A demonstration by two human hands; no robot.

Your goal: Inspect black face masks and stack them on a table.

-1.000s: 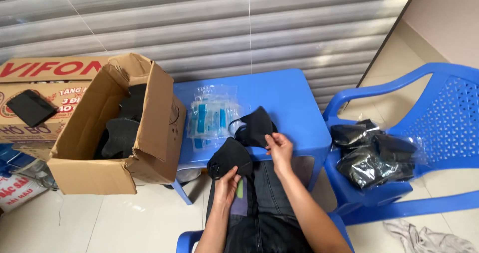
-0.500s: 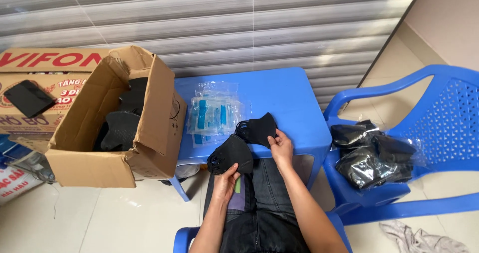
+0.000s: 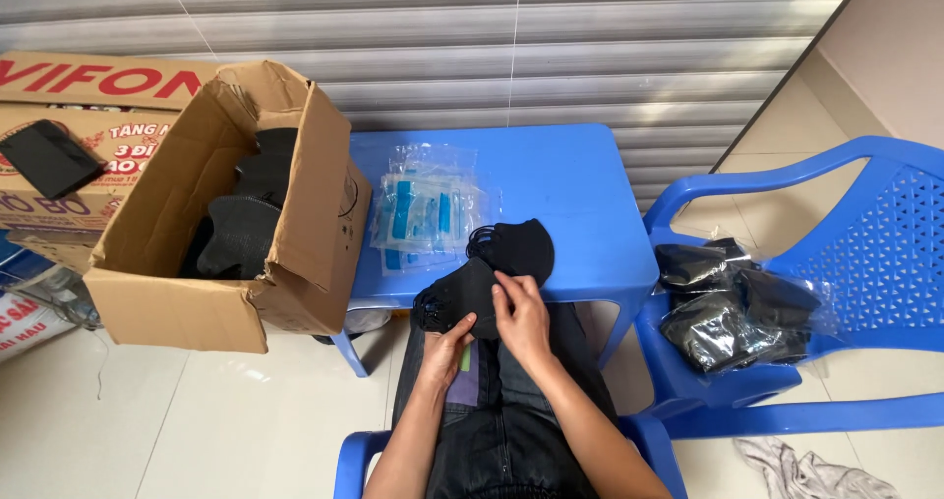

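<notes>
Both my hands hold a stack of black face masks (image 3: 460, 293) over my lap, at the near edge of a small blue plastic table (image 3: 570, 179). My left hand (image 3: 444, 350) grips the stack from below. My right hand (image 3: 521, 314) pinches its right side from above. A second black mask pile (image 3: 518, 246) lies on the table just beyond my right hand. A heap of clear plastic sleeves with blue print (image 3: 425, 209) rests on the table's left half.
An open cardboard box (image 3: 295, 253) with black masks inside stands at the left, against the table. Printed cartons (image 3: 69, 116) sit behind it with a black phone (image 3: 47, 157) on top. A blue plastic chair (image 3: 865, 253) at the right carries bagged black masks (image 3: 733, 307).
My hands and the mask stack stay at the table's near edge. My right hand has shifted from the far pile onto the held stack. The view has drifted slightly.
</notes>
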